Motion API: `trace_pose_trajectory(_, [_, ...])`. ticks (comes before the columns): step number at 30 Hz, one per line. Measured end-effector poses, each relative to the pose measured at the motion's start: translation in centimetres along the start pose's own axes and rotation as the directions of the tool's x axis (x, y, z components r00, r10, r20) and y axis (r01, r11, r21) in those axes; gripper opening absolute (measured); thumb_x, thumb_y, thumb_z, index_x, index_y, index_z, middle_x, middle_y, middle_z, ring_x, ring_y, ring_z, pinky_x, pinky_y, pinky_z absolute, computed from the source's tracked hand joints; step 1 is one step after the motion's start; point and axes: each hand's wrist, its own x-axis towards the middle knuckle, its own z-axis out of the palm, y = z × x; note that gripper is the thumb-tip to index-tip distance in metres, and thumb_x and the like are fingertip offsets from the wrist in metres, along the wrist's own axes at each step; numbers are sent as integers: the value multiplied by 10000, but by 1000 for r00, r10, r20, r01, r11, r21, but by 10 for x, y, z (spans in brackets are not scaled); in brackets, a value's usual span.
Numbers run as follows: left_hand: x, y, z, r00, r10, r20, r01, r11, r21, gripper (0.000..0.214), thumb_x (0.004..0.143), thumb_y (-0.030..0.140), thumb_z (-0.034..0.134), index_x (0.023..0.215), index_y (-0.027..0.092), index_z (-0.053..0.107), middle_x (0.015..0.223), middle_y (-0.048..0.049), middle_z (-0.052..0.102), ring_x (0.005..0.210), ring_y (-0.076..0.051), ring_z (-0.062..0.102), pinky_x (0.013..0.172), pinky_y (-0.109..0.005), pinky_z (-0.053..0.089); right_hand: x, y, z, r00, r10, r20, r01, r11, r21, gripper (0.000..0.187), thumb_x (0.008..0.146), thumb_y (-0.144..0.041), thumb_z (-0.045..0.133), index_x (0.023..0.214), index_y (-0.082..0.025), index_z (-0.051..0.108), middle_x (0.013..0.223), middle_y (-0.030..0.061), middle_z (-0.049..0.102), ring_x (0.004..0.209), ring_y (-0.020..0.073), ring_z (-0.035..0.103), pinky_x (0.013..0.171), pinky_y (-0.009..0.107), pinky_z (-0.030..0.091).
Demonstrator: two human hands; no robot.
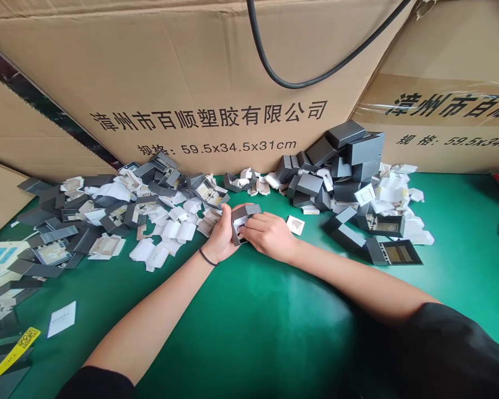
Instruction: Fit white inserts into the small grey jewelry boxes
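My left hand (222,239) is closed around a small dark grey box (251,210) whose lid is raised. White lining shows inside the box. My right hand (273,237) has its fingers bent into the box, against the white lining; its fingertips are hidden, so what they pinch cannot be made out. Just right of my right hand lies a small white square insert (295,225). Opened dark boxes (210,192) and crumpled white paper pieces (178,230) lie left of my left hand.
Closed dark boxes (345,134) are piled at the back right, with white papers (388,191) beside them. Large cardboard cartons (199,66) stand behind the green table (249,321). A black cable (291,85) hangs in front. A white card (62,320) and yellow strip (14,357) lie left.
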Motion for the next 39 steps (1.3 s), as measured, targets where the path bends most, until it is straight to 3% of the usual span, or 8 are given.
trace_pose_trajectory(8, [5, 2, -4, 998, -63, 6, 64, 988, -143, 672, 869, 625, 239, 1049, 110, 630, 804, -91, 678, 734, -169, 630, 613, -234, 505, -2, -1, 0, 1000, -7, 20, 6, 1000, 23, 276, 858, -89, 391, 983, -158, 627, 882, 83, 592, 800, 188, 437, 655, 317, 277])
trace_pose_trajectory(13, [4, 5, 2, 997, -60, -43, 49, 975, -216, 640, 904, 574, 206, 1006, 116, 642, 792, -86, 673, 723, -150, 624, 575, -208, 501, -1, -3, -1, 997, 33, 68, -35, 999, 24, 330, 845, -83, 425, 1103, -172, 610, 1018, 105, 581, 950, 231, 413, 707, 343, 292])
trace_pose_trajectory(16, [5, 4, 1, 996, -64, -55, 49, 970, -238, 605, 904, 574, 225, 1001, 143, 640, 821, -68, 672, 761, -147, 622, 618, -214, 506, -2, -4, -2, 995, 92, 36, -92, 996, 2, 353, 852, -96, 426, 1144, -196, 596, 1099, 109, 555, 990, 243, 406, 745, 362, 290])
trace_pose_trajectory(20, [6, 1, -1, 995, -77, -58, 62, 970, -233, 598, 902, 577, 221, 1005, 159, 637, 859, -63, 673, 836, -174, 619, 668, -245, 496, -3, -4, -2, 981, 189, -52, -190, 982, -6, 376, 865, -103, 390, 1160, -235, 582, 1049, 90, 570, 923, 231, 427, 717, 353, 284])
trace_pose_trajectory(25, [5, 2, -1, 994, -91, -58, 72, 960, -270, 613, 901, 579, 205, 997, 148, 630, 837, -59, 670, 790, -166, 615, 695, -254, 487, -4, -5, -1, 974, 200, -107, -192, 978, 83, 393, 862, -58, 330, 1103, -208, 601, 1028, 78, 602, 864, 200, 438, 702, 342, 295])
trace_pose_trajectory(31, [6, 2, -1, 994, -104, -33, 93, 963, -251, 616, 905, 571, 204, 1040, 134, 616, 833, -84, 671, 827, -183, 616, 638, -236, 484, -4, -5, 2, 988, 152, -28, -150, 988, 48, 328, 864, -104, 398, 1015, -226, 662, 998, 82, 580, 886, 212, 402, 681, 341, 279])
trace_pose_trajectory(39, [3, 3, 3, 991, -117, -65, 91, 945, -316, 574, 923, 530, 215, 1002, 136, 624, 746, -59, 665, 662, -146, 608, 551, -211, 469, -4, -7, 4, 988, 155, 25, -157, 986, 64, 325, 856, -106, 441, 1062, -233, 658, 995, 90, 557, 930, 227, 380, 705, 351, 280])
